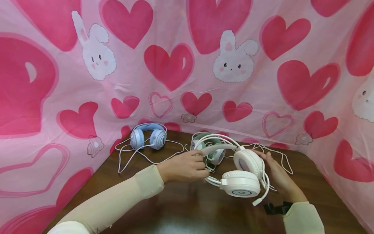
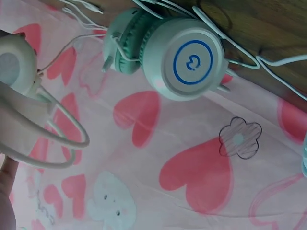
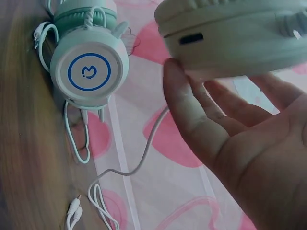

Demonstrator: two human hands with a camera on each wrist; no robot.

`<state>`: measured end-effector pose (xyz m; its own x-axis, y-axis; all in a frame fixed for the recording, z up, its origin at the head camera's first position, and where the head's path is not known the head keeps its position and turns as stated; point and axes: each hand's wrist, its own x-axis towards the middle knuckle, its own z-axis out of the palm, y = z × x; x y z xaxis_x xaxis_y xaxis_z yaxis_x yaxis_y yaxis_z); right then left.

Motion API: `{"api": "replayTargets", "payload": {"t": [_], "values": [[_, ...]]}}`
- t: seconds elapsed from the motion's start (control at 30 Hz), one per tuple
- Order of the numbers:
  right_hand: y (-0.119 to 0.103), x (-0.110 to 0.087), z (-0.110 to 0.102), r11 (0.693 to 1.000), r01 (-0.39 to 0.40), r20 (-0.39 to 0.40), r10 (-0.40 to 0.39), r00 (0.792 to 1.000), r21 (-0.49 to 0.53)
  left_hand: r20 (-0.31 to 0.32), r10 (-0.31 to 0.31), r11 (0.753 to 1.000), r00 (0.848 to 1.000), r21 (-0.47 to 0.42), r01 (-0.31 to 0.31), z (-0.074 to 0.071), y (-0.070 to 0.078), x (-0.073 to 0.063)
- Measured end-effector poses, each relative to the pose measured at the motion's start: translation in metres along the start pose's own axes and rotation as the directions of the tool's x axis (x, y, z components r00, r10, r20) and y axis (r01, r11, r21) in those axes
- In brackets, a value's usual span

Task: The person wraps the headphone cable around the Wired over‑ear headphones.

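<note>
Slot (image 3: 191, 38) near right fingers (image 3: 237, 101) on white headset (image 1: 241, 182), right-wrist view only.

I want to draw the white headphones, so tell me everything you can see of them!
The white headphones have two round, padded ear cups, a headband under thin arches, a microphone on a bent stalk, and a bluish logo ring. One cup shows a dark slot. They look plastic. They tilt sideways above the table; the left grip holds the headband and the right grip touches a cup.
</note>
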<state>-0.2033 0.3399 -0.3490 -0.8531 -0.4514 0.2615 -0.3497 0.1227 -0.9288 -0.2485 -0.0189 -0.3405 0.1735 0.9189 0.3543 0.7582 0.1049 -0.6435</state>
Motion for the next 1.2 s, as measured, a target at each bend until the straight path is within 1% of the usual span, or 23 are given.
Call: {"api": "replayTargets", "payload": {"t": [0.1, 0.13, 0.17, 0.2, 0.23, 0.3, 0.37, 0.43, 0.53, 0.63, 0.7, 0.77, 0.87, 0.97, 1.0, 1.07, 1.2], "values": [[0.003, 0.001, 0.0, 0.997, -0.01, -0.007, 0.011, 1.0, 0.079, -0.031, -0.004, 1.0, 1.0, 0.016, 0.005, -0.003, -0.001, -0.008], [0.004, 0.002, 0.0, 0.996, -0.008, -0.015, 0.009, 1.0, 0.089, -0.041, -0.006, 1.0, 0.999, 0.017, 0.006, -0.004, -0.001, -0.01], [0.006, 0.002, 0.0, 0.997, -0.006, -0.037, 0.009, 0.999, 0.077, -0.051, -0.006, 1.0, 0.999, 0.018, 0.007, -0.004, -0.002, -0.012], [0.007, 0.003, 0.001, 0.999, 0.005, -0.058, -0.002, 0.998, 0.039, -0.059, -0.007, 1.0, 0.998, 0.017, 0.008, -0.005, -0.002, -0.014], [0.009, 0.004, 0.002, 1.0, 0.003, -0.093, -0.005, 0.996, -0.022, -0.066, -0.008, 1.0, 0.998, 0.018, 0.009, -0.005, -0.002, -0.015], [0.011, 0.007, 0.004, 0.985, -0.025, -0.167, -0.004, 0.986, -0.169, -0.073, -0.015, 1.0, 0.997, 0.015, 0.016, -0.004, -0.003, -0.019], [0.014, 0.012, 0.006, 0.94, -0.08, -0.241, -0.002, 0.971, -0.33, -0.079, -0.02, 1.0, 0.997, 0.016, 0.022, -0.002, -0.003, -0.022], [0.017, 0.016, 0.007, 0.886, -0.14, -0.295, 0.004, 0.956, -0.442, -0.084, -0.024, 1.0, 0.996, 0.017, 0.026, 0.0, -0.002, -0.025], [0.025, 0.019, 0.005, 0.81, -0.183, -0.349, -0.028, 0.937, -0.557, -0.095, -0.014, 0.999, 0.995, 0.027, 0.017, 0.001, 0.001, -0.029], [0.032, 0.015, 0.0, 0.732, -0.21, -0.393, -0.086, 0.916, -0.649, -0.098, -0.003, 0.999, 0.995, 0.034, 0.007, 0.001, 0.003, -0.031], [0.034, 0.011, -0.004, 0.7, -0.22, -0.411, -0.114, 0.904, -0.679, -0.092, -0.003, 0.999, 0.996, 0.042, 0.007, 0.001, 0.003, -0.034], [0.033, 0.008, -0.008, 0.701, -0.213, -0.418, -0.133, 0.899, -0.681, -0.082, -0.007, 0.999, 0.997, 0.052, 0.011, 0.0, 0.003, -0.037], [0.027, 0.007, -0.012, 0.722, -0.207, -0.431, -0.14, 0.891, -0.661, -0.062, -0.017, 0.998, 0.998, 0.054, 0.021, 0.0, 0.002, -0.041], [0.014, 0.009, -0.011, 0.742, -0.213, -0.441, -0.124, 0.889, -0.636, -0.05, -0.014, 0.999, 0.999, 0.051, 0.017, 0.0, 0.002, -0.044], [0.01, 0.01, -0.011, 0.752, -0.222, -0.447, -0.107, 0.888, -0.621, -0.049, -0.012, 0.999, 0.999, 0.048, 0.014, -0.001, 0.002, -0.044], [0.0, 0.013, -0.011, 0.755, -0.235, -0.444, -0.083, 0.892, -0.613, -0.05, -0.002, 0.999, 0.999, 0.046, 0.004, 0.0, 0.003, -0.045], [-0.014, 0.021, -0.011, 0.76, -0.236, -0.431, -0.065, 0.9, -0.606, -0.063, 0.021, 0.999, 0.998, 0.042, -0.019, 0.0, 0.005, -0.044]]}}
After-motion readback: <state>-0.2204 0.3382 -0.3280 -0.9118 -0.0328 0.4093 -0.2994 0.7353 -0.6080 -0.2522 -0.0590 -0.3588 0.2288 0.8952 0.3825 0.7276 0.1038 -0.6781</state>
